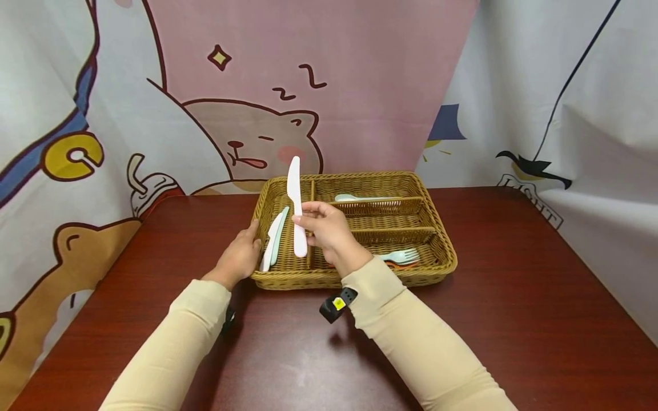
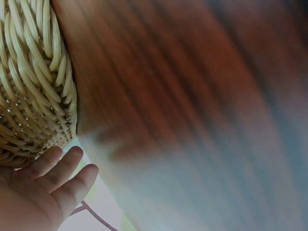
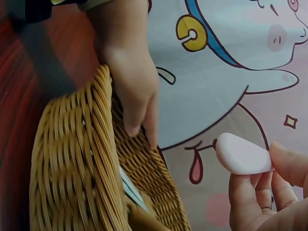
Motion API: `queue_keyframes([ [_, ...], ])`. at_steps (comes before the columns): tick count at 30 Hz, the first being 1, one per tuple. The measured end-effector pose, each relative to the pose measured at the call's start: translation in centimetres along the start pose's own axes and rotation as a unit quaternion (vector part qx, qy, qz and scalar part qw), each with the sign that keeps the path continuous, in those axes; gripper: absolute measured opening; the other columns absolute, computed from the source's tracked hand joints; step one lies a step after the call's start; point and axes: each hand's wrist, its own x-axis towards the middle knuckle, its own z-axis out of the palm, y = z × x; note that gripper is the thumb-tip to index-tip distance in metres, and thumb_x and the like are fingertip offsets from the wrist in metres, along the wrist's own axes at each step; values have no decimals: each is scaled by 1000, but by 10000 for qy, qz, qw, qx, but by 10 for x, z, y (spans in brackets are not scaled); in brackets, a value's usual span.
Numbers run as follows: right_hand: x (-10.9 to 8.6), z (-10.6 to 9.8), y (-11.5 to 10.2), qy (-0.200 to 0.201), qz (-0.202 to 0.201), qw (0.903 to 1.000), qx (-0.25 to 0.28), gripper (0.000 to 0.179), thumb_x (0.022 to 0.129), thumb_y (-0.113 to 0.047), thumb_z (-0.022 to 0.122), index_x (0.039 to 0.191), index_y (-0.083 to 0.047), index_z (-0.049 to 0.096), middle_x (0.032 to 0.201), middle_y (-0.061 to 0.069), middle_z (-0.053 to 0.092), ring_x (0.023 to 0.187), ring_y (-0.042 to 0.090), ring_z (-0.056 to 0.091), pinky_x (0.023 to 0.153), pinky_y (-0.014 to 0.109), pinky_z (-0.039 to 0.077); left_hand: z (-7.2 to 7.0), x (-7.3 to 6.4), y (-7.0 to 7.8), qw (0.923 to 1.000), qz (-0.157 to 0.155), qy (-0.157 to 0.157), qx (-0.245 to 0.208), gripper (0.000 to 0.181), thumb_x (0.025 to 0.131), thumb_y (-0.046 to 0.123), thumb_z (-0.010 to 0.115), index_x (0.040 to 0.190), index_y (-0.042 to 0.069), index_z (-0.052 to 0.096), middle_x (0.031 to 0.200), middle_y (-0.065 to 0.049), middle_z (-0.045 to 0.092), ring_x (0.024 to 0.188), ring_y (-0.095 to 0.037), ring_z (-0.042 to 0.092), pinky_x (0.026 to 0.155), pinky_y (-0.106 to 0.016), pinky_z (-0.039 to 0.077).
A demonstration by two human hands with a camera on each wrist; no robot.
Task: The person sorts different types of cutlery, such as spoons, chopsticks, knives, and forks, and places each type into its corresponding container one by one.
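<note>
My right hand [image 1: 329, 231] pinches the handle of a white plastic knife [image 1: 294, 182] between thumb and fingers, above the basket's left compartment, blade pointing up and away. In the right wrist view, the rounded handle end shows pale pink. At the left end of the brown wicker cutlery basket [image 1: 354, 279], my left hand [image 1: 237, 258] holds the side wall, thumb inside the rim and fingers along the outside. A white knife [image 1: 270, 242] and a mint-green knife [image 1: 279, 237] lie side by side in the left compartment.
Dividers split the basket's right part into three long compartments. A pale spoon-like utensil [image 1: 349, 197] lies in the back one. In the front one lie a mint fork [image 1: 403, 256] and an orange utensil beneath. A cartoon-printed cloth [image 1: 385, 85] hangs behind the dark red-brown table [image 1: 514, 297].
</note>
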Motion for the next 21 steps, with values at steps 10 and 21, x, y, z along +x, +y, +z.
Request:
queue_keyframes([
  [10,5,28,13,9,317,9993,205,31,87,-3,69,118,-5,64,97,2,62,77,11,59,58,24,49,1,1,-1,10000,41,43,-36,56,103,14,32,153,-2,14,148,-32,31,137,-43,32,112,-52,28],
  [21,16,43,27,5,744,9929,925,30,89,-1,66,119,-5,61,83,0,61,71,12,59,58,23,52,1,2,-1,10000,-4,16,-55,56,103,15,32,154,-1,14,148,-31,32,137,-41,33,112,-51,28],
])
